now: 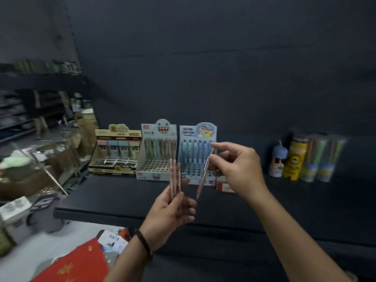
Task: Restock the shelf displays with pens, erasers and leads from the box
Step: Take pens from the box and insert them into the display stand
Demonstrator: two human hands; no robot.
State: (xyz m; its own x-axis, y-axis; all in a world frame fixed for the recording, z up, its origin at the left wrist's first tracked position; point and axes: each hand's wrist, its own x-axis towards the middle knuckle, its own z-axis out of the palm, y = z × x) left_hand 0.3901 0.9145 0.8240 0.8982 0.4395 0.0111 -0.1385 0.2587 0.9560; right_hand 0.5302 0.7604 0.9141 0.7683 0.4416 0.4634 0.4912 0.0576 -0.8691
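Two hands, pink pens, dark shelf

Head view: several pink pens [175, 180] stand almost upright in the left hand [173, 214], which is closed around their lower ends; their tops rise above the fingers, in front of the grey display box [156, 151]. How many pens are in this bunch I cannot tell, because the picture is blurred there. One more pink pen [204, 174] is pinched near its upper end between the thumb and fingers of the right hand [238, 167]. This pen hangs tilted, its lower tip pointing down toward the left hand, just beside the bunch but apart from it. A dark band [144, 242] is on the left wrist.

Both hands are above the front part of the black shelf [122, 200]. At the back of the shelf three display boxes stand side by side. The yellow-black display box [116, 151] on the left holds small pastel packs. The grey one in the middle, with a toothy cartoon face on top, has pens in its back rows and open holes in front. The blue display box [196, 151] on the right also shows pens behind and open holes in front; the right hand partly covers it. Well apart to the right stand some tall tubes [305, 157] in yellow and other colours. A red packet [81, 263] lies at the lower left.
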